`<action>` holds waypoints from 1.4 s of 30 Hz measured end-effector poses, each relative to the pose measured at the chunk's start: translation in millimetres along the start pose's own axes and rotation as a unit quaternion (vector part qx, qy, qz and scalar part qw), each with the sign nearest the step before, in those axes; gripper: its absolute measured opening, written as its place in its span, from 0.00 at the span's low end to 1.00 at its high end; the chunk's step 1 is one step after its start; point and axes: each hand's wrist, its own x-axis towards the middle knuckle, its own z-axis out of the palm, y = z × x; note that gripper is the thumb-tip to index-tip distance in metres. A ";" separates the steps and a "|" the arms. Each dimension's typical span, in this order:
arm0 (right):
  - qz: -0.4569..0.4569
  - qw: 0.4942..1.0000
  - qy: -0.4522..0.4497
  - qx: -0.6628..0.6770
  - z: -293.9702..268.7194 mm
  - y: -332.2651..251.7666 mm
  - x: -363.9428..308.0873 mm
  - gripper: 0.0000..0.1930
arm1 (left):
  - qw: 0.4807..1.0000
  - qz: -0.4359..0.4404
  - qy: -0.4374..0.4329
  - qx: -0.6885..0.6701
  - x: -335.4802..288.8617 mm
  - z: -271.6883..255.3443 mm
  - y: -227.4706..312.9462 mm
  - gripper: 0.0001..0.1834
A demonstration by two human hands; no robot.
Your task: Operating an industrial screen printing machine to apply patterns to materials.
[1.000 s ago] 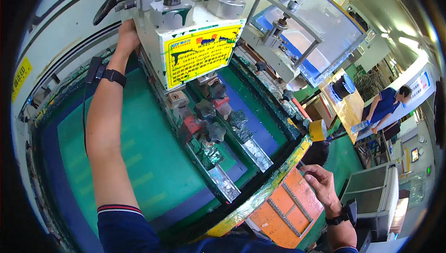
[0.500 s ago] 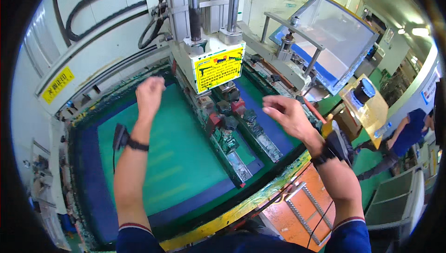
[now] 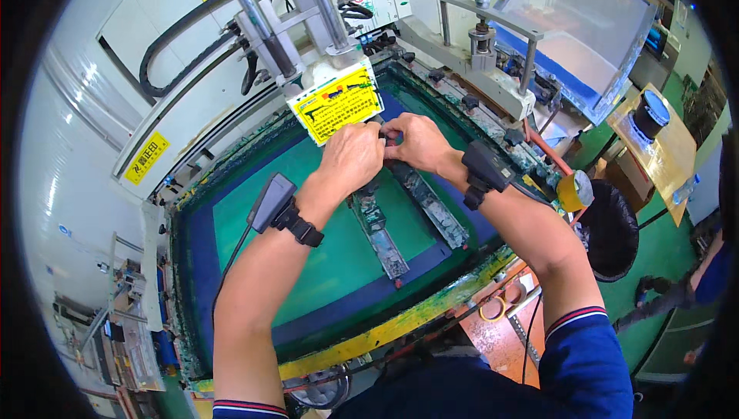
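My left hand (image 3: 352, 159) and my right hand (image 3: 419, 144) meet just below the yellow label (image 3: 339, 103) on the press head. The fingers of both are closed. Between them shows a bit of a dark knob (image 3: 382, 135), pinched by the right hand; what the left fingers hold is hidden. Two ink-smeared squeegee bars, the left bar (image 3: 379, 238) and the right bar (image 3: 431, 205), run toward me from under the hands. Beneath lies a printing screen with green mesh (image 3: 308, 284) and a blue border (image 3: 231, 326). Each wrist wears a black strap with a small device.
A yellow, ink-stained frame edge (image 3: 400, 323) crosses in front of me. Metal rods (image 3: 327, 11) rise above the press head. To the right are a clamp post (image 3: 483, 41), a leaning framed screen (image 3: 566, 41), a black-lined bin (image 3: 608, 230) and a stand with a dark tub (image 3: 651, 115). Another person stands at the far right.
Both hands have come together from apart, the left moving right and the right moving left, onto the squeegee carriage below the label. Their fingers have closed there. The whole view has shifted.
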 end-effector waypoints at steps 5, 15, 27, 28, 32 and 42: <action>0.016 1.000 0.011 -0.008 3.7 1.2 0.3 0.24 | 0.996 -0.066 -0.064 -0.002 16.3 15.1 -9.6 0.20; -0.024 0.999 -0.009 -0.043 0.1 6.1 5.3 0.19 | 0.978 -0.181 -0.101 -0.026 35.8 19.4 -7.7 0.31; -0.035 0.985 -0.094 0.137 -8.6 29.6 28.0 0.16 | 0.966 -0.229 -0.101 -0.065 41.0 19.7 -8.2 0.38; -0.058 0.983 -0.107 0.138 -9.1 31.8 32.2 0.16 | 0.967 -0.224 -0.099 -0.066 42.8 18.5 -5.9 0.39; -0.037 0.962 -0.186 0.198 -6.4 38.3 33.8 0.19 | 0.963 -0.200 -0.159 -0.085 35.2 15.5 -16.1 0.36; 0.075 0.987 -0.065 0.125 -89.9 89.1 -25.9 0.24 | 0.993 -0.065 -0.093 -0.023 17.9 7.2 1.3 0.25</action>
